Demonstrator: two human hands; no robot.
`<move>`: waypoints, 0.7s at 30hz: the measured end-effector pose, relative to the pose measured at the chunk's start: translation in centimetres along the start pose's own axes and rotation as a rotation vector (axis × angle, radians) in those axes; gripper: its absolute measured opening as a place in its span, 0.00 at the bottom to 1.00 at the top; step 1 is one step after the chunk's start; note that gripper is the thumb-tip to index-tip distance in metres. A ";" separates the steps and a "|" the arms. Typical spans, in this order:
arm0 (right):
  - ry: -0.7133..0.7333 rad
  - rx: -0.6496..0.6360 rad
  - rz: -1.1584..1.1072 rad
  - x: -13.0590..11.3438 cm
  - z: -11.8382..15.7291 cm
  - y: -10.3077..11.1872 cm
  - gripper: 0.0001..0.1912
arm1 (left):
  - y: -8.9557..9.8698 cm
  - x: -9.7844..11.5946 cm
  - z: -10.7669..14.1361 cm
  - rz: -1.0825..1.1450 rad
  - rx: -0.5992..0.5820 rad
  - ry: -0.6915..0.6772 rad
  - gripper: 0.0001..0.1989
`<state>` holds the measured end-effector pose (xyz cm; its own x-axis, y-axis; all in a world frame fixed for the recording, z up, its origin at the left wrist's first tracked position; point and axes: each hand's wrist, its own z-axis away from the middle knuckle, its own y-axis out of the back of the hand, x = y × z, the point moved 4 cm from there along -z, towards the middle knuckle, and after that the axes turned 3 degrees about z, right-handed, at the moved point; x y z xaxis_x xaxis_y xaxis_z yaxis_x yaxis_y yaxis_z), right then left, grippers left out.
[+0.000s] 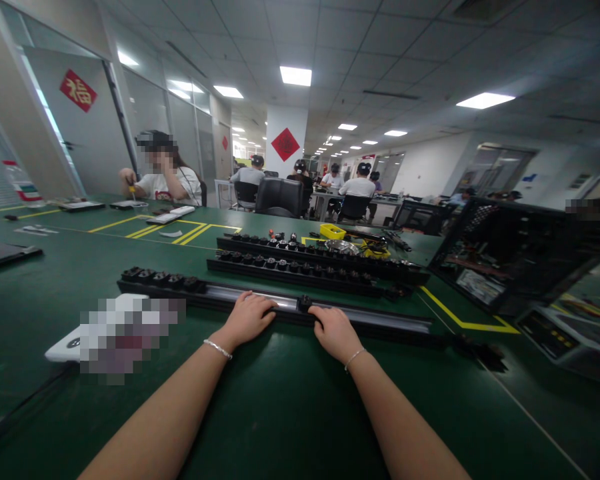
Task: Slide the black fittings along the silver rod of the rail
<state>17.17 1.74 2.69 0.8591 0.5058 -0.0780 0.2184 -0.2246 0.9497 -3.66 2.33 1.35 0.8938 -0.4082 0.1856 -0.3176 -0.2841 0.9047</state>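
Observation:
A long black rail (380, 321) with a pale inner channel lies across the green table, nearest to me. Several black socket modules (163, 277) fill its left end, and a single black module (305, 303) sits in the channel near the middle. My left hand (250, 317) rests on the rail left of that module, fingers apart. My right hand (336, 331) has its fingertips at the rail's front edge, just right of the module, with the fingers bent together; what they hold, if anything, is hidden. Two more rails with modules, one in the middle (295, 272) and one at the back (330, 252), lie behind.
A white device (63, 345), partly pixelated, lies at the left with a cable. Yellow trays (333, 231) stand behind the rails. An open black computer case (520, 250) and a metal unit (575, 340) are at the right. A person (173, 183) sits across the table, holding a tool.

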 end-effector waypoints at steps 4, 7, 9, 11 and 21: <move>-0.005 -0.015 0.005 0.2 0.0 -0.1 0.18 | 0.0 0.0 0.0 0.004 0.000 0.002 0.13; -0.019 -0.029 0.031 0.3 0.0 0.0 0.19 | -0.1 0.0 0.0 0.005 0.005 -0.001 0.13; -0.026 -0.039 0.035 0.3 0.1 0.1 0.19 | -0.1 -0.1 0.0 0.005 0.009 -0.002 0.13; -0.030 -0.042 0.025 0.4 0.1 0.2 0.19 | -0.1 -0.1 0.0 0.004 0.011 -0.004 0.13; -0.041 -0.045 -0.003 0.9 0.3 0.5 0.18 | 0.0 0.0 0.0 0.002 -0.004 -0.001 0.13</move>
<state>18.22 1.83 2.99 0.8771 0.4713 -0.0920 0.2005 -0.1855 0.9620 -3.66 2.34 1.34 0.8931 -0.4094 0.1867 -0.3178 -0.2801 0.9059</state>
